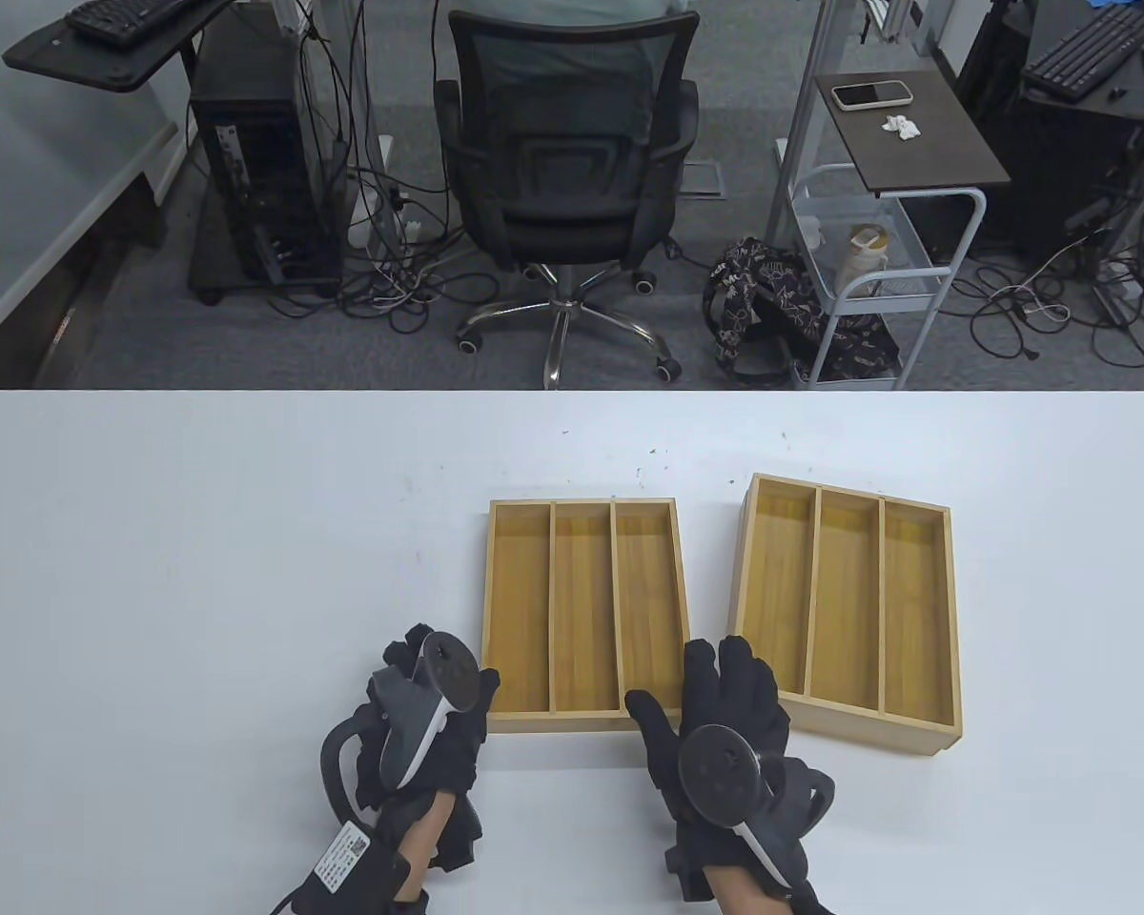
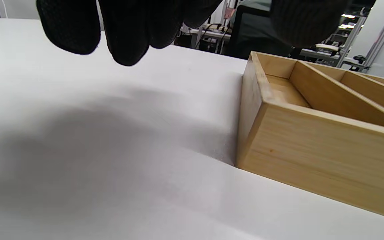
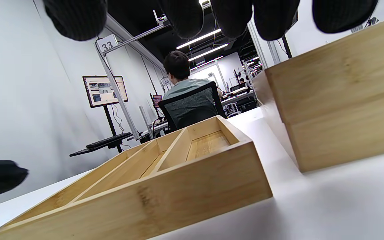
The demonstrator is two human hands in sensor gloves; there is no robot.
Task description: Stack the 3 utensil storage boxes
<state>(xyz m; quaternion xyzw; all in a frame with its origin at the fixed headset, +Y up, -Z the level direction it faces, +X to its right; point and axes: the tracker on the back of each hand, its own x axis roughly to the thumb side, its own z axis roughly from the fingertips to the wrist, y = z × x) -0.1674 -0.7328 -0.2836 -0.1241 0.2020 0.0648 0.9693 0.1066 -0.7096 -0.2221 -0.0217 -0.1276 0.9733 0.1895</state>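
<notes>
1. Table view: the left box (image 1: 583,615) lies mid-table, long axis running away from the person; the right box (image 1: 850,610) sits just beside it (only two visible).
2. Left hand (image 1: 419,724) and right hand (image 1: 725,734) flank the left box's near corners, both released, grasping nothing.

Two wooden storage boxes, the left box (image 1: 584,616) and the right box (image 1: 848,611), each with three compartments.

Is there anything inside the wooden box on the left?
The left box shows three bare compartments with nothing in them. Only its near right corner is covered, by the right hand, so that bit cannot be checked.
</notes>
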